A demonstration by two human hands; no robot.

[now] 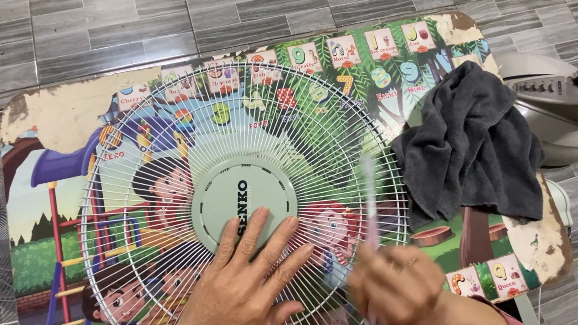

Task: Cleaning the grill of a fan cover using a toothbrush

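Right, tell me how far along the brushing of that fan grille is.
Done: the fan grille is off and lies flat on the picture table. In hand: the left hand presses on its round centre cap while the right hand, blurred, holds a thin brush at the wires. Left: how clean the wires are cannot be told; the dark grey cloth lies untouched beside it.
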